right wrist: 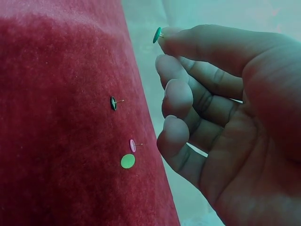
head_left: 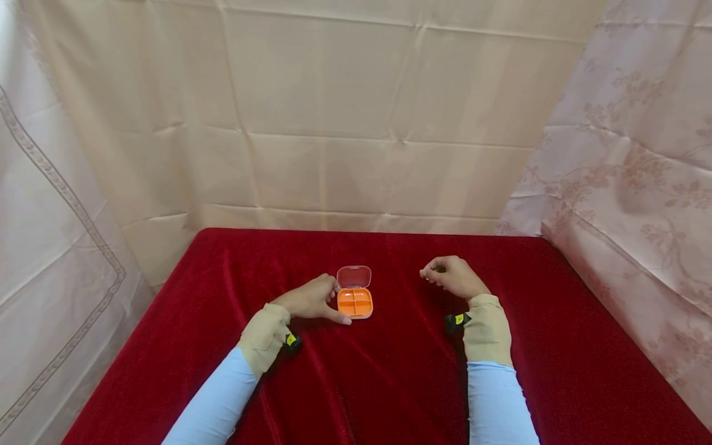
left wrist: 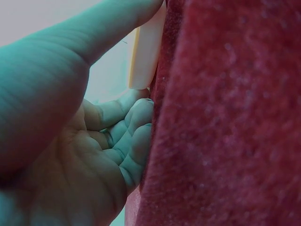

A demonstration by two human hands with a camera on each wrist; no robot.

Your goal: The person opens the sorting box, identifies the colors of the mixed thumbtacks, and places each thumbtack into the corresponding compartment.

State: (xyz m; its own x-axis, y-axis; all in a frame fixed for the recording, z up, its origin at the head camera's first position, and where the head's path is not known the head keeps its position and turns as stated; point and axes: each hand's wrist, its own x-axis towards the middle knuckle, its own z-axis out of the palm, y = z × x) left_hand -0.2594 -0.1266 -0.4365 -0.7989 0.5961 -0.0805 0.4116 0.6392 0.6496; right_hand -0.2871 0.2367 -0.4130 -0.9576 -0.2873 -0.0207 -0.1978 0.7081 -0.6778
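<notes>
A small orange pill box [head_left: 355, 303] with several compartments lies on the red cloth, its clear lid [head_left: 354, 277] flipped up at the back. My left hand [head_left: 314, 300] steadies it from the left, thumb at the front corner and fingers by the rear side. The left wrist view shows the box's pale side wall [left wrist: 146, 52] between thumb and fingertips. To the right, my right hand [head_left: 457, 276] is raised above the cloth. Between thumb and forefinger it pinches a green thumbtack [right wrist: 157, 35], pin toward the fingers.
On the cloth near my right hand lie a black thumbtack [right wrist: 113, 103], a pink thumbtack [right wrist: 132, 145] and a light green thumbtack [right wrist: 128, 161]. A red velvet cloth [head_left: 389, 383] covers the table. Beige curtain [head_left: 334, 123] hangs behind, with pale fabric on both sides.
</notes>
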